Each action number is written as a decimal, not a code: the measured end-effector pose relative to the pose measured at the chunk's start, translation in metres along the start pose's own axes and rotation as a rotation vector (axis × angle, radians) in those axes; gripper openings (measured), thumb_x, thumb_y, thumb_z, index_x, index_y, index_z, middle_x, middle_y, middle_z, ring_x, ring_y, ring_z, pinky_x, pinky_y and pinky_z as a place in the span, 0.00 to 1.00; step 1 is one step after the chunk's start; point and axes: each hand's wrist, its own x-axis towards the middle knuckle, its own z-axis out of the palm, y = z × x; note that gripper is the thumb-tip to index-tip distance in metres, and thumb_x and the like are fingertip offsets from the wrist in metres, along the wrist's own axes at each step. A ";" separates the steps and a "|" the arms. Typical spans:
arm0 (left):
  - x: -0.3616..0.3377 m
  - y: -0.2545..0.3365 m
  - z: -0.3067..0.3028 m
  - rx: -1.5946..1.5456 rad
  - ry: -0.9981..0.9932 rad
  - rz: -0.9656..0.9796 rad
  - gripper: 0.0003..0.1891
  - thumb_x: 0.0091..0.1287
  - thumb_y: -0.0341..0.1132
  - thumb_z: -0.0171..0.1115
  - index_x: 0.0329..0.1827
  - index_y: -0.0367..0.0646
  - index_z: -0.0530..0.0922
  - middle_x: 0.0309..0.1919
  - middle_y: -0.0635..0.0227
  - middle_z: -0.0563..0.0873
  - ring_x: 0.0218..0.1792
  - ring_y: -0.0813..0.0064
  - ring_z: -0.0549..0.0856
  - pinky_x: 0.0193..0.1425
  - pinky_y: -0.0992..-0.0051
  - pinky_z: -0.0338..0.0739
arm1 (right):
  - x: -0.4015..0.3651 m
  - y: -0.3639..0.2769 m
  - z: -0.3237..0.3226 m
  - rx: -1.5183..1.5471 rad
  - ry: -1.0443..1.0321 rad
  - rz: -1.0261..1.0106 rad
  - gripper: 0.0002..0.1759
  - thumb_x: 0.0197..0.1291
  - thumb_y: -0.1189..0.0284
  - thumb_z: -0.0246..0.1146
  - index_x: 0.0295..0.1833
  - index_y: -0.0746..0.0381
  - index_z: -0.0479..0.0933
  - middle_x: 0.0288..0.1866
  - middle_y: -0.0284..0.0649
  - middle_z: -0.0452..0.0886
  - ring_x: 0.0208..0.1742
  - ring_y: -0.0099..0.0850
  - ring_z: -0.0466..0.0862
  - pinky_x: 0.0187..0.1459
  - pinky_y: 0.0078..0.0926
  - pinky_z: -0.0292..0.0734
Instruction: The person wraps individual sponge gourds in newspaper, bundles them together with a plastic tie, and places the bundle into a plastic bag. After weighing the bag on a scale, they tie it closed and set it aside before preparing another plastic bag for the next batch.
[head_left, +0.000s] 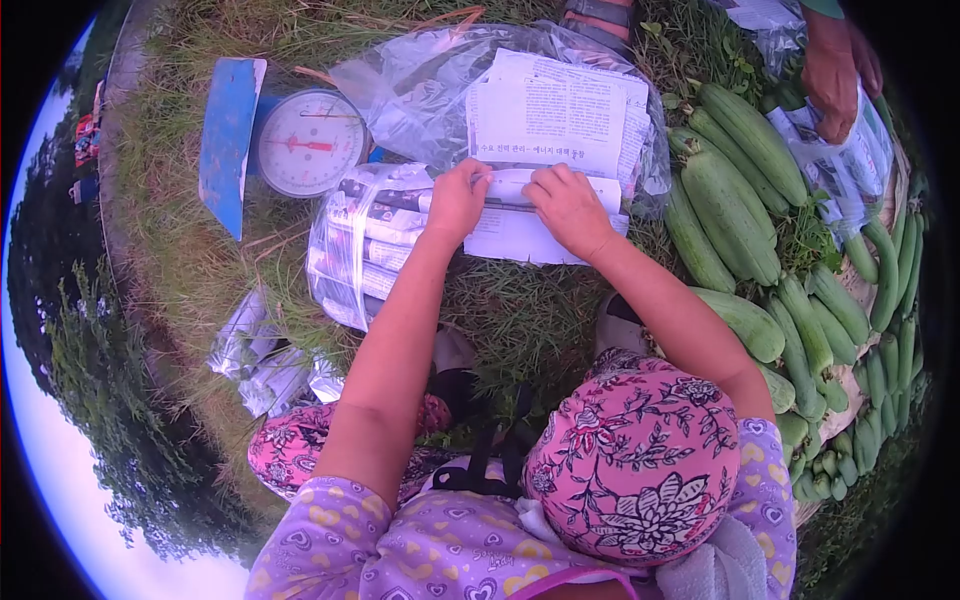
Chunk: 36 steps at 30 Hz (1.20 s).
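Note:
Both my hands are on a newspaper sheet [535, 187], which is folded or rolled into a narrow strip. My left hand [460, 200] pinches its left end, with fingers bent. Toward the other end, my right hand [572, 212] closes its fingers on the same strip. Whether anything lies inside the fold is hidden. Beyond it, a stack of printed newspaper sheets [550, 105] rests on a clear plastic bag [405, 85]. Beside my left hand is a plastic-wrapped bundle of newspaper rolls [360, 245].
A blue dial scale [310, 143] stands on the grass at the left. Wrapped packets [270, 355] lie below it. Large green gourds [730, 205] and smaller green vegetables [880, 385] are piled at the right. Another person's hand [832, 95] grips a newspaper-and-plastic package [840, 150].

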 end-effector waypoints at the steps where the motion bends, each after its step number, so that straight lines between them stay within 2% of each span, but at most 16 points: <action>1: 0.001 -0.002 0.004 0.005 0.037 0.007 0.06 0.59 0.28 0.63 0.35 0.35 0.78 0.31 0.53 0.85 0.36 0.52 0.84 0.43 0.61 0.76 | 0.003 0.002 0.001 -0.013 -0.027 0.000 0.18 0.43 0.74 0.65 0.44 0.56 0.74 0.44 0.34 0.73 0.49 0.34 0.73 0.47 0.31 0.69; 4: -0.003 -0.002 0.011 0.133 0.442 0.338 0.08 0.58 0.30 0.64 0.35 0.34 0.77 0.33 0.55 0.84 0.37 0.53 0.83 0.43 0.63 0.76 | 0.010 0.006 0.000 -0.032 -0.092 0.019 0.22 0.42 0.74 0.67 0.46 0.55 0.72 0.46 0.34 0.72 0.50 0.34 0.72 0.46 0.32 0.69; 5: -0.010 -0.002 0.013 0.100 0.395 0.222 0.08 0.59 0.31 0.64 0.35 0.35 0.77 0.34 0.57 0.84 0.38 0.57 0.83 0.43 0.66 0.76 | 0.012 0.007 0.000 -0.033 -0.112 0.029 0.23 0.41 0.74 0.68 0.47 0.55 0.72 0.46 0.34 0.72 0.50 0.34 0.72 0.46 0.32 0.69; 7: -0.028 0.007 0.012 0.035 0.297 -0.009 0.08 0.60 0.32 0.65 0.37 0.37 0.77 0.38 0.60 0.84 0.39 0.64 0.83 0.43 0.71 0.76 | 0.013 0.007 -0.001 -0.035 -0.032 0.006 0.16 0.47 0.72 0.62 0.45 0.56 0.73 0.45 0.35 0.72 0.49 0.34 0.73 0.45 0.31 0.68; 8: -0.035 0.007 0.018 -0.179 0.188 -0.190 0.09 0.61 0.33 0.65 0.38 0.37 0.77 0.39 0.61 0.83 0.40 0.66 0.83 0.44 0.72 0.75 | 0.014 0.007 -0.001 -0.036 0.009 -0.006 0.13 0.50 0.72 0.59 0.44 0.56 0.73 0.44 0.35 0.73 0.48 0.33 0.73 0.44 0.31 0.68; 10: -0.047 0.007 0.032 -0.602 -0.038 -0.551 0.12 0.63 0.36 0.64 0.41 0.37 0.76 0.41 0.64 0.82 0.40 0.70 0.81 0.46 0.73 0.75 | 0.016 0.013 0.007 -0.038 -0.010 0.021 0.17 0.46 0.71 0.63 0.45 0.56 0.73 0.44 0.35 0.73 0.49 0.34 0.73 0.45 0.32 0.68; 13: -0.052 0.019 0.050 -1.101 -0.041 -0.787 0.16 0.68 0.40 0.58 0.49 0.37 0.72 0.43 0.64 0.80 0.40 0.72 0.80 0.48 0.70 0.75 | 0.021 0.015 0.004 0.074 -0.072 0.080 0.23 0.40 0.72 0.69 0.47 0.58 0.73 0.46 0.37 0.73 0.51 0.37 0.73 0.47 0.34 0.70; 17: -0.038 0.020 0.064 -1.346 -0.033 -0.739 0.16 0.75 0.40 0.45 0.56 0.36 0.67 0.48 0.61 0.77 0.46 0.71 0.79 0.56 0.64 0.74 | 0.020 0.007 -0.001 0.308 -0.072 0.227 0.23 0.40 0.71 0.71 0.47 0.62 0.77 0.42 0.40 0.78 0.47 0.42 0.77 0.49 0.37 0.73; 20: -0.039 0.018 0.065 -1.376 -0.035 -0.705 0.16 0.75 0.39 0.45 0.55 0.36 0.68 0.48 0.60 0.78 0.48 0.70 0.79 0.57 0.64 0.74 | 0.018 0.003 -0.006 0.516 -0.120 0.420 0.21 0.42 0.65 0.71 0.43 0.64 0.81 0.38 0.43 0.83 0.40 0.41 0.82 0.45 0.34 0.77; 23: -0.043 0.048 0.045 -1.535 -0.006 -0.572 0.15 0.73 0.39 0.50 0.51 0.35 0.71 0.41 0.63 0.81 0.42 0.72 0.81 0.52 0.70 0.76 | 0.011 0.000 0.000 0.936 -0.203 0.639 0.23 0.46 0.61 0.71 0.44 0.67 0.82 0.36 0.45 0.85 0.36 0.37 0.85 0.43 0.31 0.77; 26: -0.046 0.029 0.048 -1.572 0.001 -0.606 0.14 0.68 0.37 0.57 0.50 0.37 0.72 0.40 0.63 0.81 0.43 0.71 0.82 0.51 0.70 0.77 | 0.008 -0.009 -0.006 1.061 -0.316 0.694 0.21 0.52 0.62 0.69 0.46 0.67 0.81 0.42 0.44 0.85 0.42 0.24 0.83 0.45 0.24 0.76; 27: -0.049 0.023 0.051 -1.588 0.034 -0.595 0.15 0.64 0.34 0.61 0.51 0.40 0.72 0.42 0.64 0.81 0.44 0.71 0.82 0.50 0.69 0.78 | 0.016 -0.016 -0.027 0.873 -0.379 0.655 0.21 0.53 0.62 0.68 0.46 0.68 0.81 0.43 0.44 0.85 0.43 0.26 0.83 0.47 0.24 0.75; 30: -0.054 0.031 0.046 -1.615 0.099 -0.596 0.15 0.64 0.32 0.61 0.52 0.41 0.72 0.44 0.65 0.81 0.44 0.72 0.82 0.50 0.68 0.78 | 0.016 -0.016 -0.036 0.197 0.241 0.246 0.19 0.51 0.60 0.68 0.42 0.64 0.83 0.35 0.44 0.85 0.34 0.35 0.84 0.43 0.27 0.77; 32: -0.056 0.032 0.040 -1.661 0.090 -0.611 0.16 0.64 0.30 0.60 0.54 0.42 0.71 0.45 0.66 0.81 0.44 0.72 0.82 0.50 0.69 0.79 | 0.015 -0.003 -0.025 0.298 0.325 0.441 0.17 0.53 0.62 0.67 0.39 0.66 0.82 0.29 0.43 0.83 0.30 0.35 0.82 0.39 0.31 0.76; 34: -0.059 0.037 0.030 -1.656 0.088 -0.582 0.16 0.64 0.30 0.60 0.55 0.42 0.71 0.44 0.66 0.81 0.44 0.73 0.82 0.51 0.69 0.79 | 0.016 0.005 -0.029 0.469 0.178 0.564 0.15 0.54 0.64 0.66 0.36 0.67 0.81 0.25 0.44 0.81 0.26 0.35 0.81 0.35 0.35 0.74; 36: -0.062 0.042 0.020 -1.593 0.138 -0.527 0.15 0.64 0.28 0.60 0.53 0.42 0.71 0.44 0.67 0.81 0.42 0.75 0.81 0.46 0.72 0.78 | 0.011 0.004 -0.045 0.699 -0.221 0.599 0.14 0.56 0.65 0.65 0.33 0.68 0.79 0.21 0.46 0.78 0.24 0.36 0.80 0.32 0.39 0.72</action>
